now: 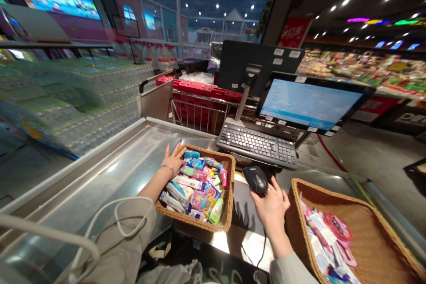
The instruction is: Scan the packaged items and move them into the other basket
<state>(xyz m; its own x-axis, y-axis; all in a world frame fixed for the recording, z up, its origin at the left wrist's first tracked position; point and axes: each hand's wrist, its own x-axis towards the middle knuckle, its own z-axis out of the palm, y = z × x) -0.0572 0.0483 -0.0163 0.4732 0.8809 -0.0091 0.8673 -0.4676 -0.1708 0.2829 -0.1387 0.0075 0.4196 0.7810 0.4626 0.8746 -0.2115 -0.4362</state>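
My left hand lies on the far left corner of a wicker basket filled with several small colourful packets. Its fingers are stretched out and flat, and a bracelet sits on the wrist. My right hand reaches to a black handheld barcode scanner resting on the counter. The fingers curl around the scanner's near end. A cable runs from under that hand toward me.
A second wicker basket with a few packets stands at the right. Behind are a keyboard, a touchscreen and a steel checkout counter. Red baskets and stacked water bottles lie farther back.
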